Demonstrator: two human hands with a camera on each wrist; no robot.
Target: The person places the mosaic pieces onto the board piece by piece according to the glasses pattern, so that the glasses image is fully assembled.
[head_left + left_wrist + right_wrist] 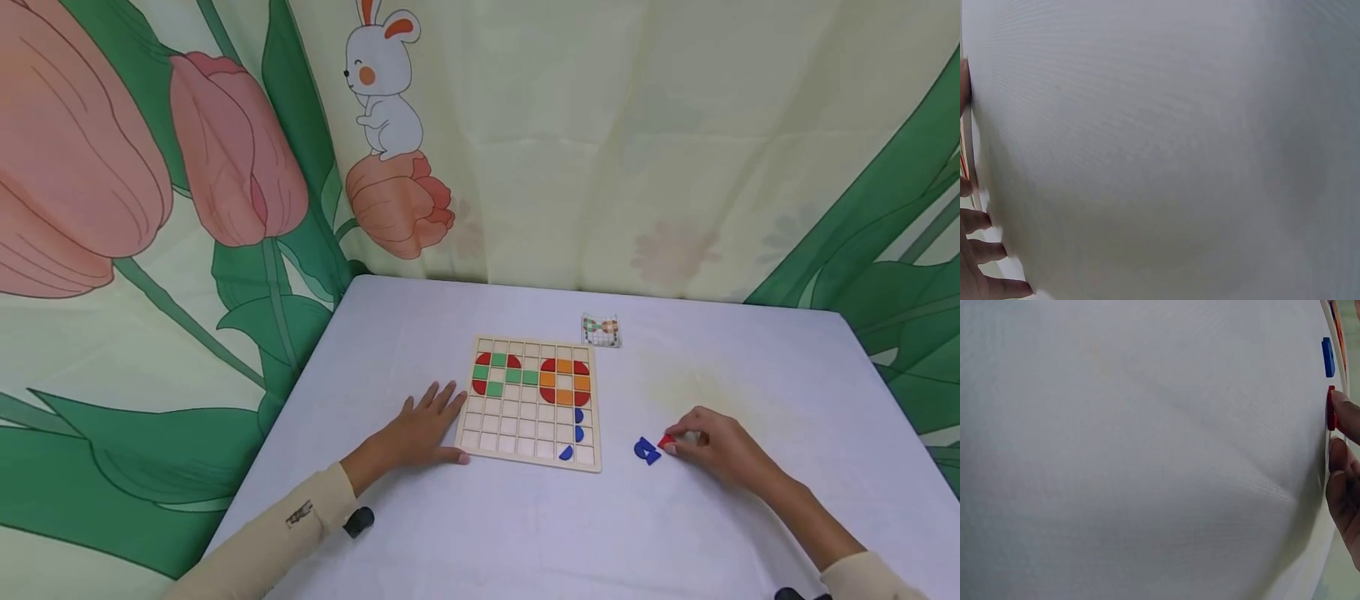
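A square wooden grid board [512, 423] lies on the table. Spread flat at its left edge, my left hand [420, 432] touches the frame with thumb and fingertips. To the right of the board, my right hand [716, 446] pinches a small red piece [665, 440] between thumb and finger, low over the cloth. Several blue pieces [647, 451] lie just left of that red one. In the right wrist view the thumb covers part of the red piece [1332, 409], close to a blue piece [1328, 357]. Red quarter-rounds, green squares [498, 360], orange squares [564, 367] and blue half-rounds [578, 433] sit in the grid.
Behind the board's far right corner lies a small pattern card [602, 331] showing a similar coloured grid. White cloth [420, 325] covers the table. A printed curtain [555, 167] with tulips and a rabbit hangs along the back and sides.
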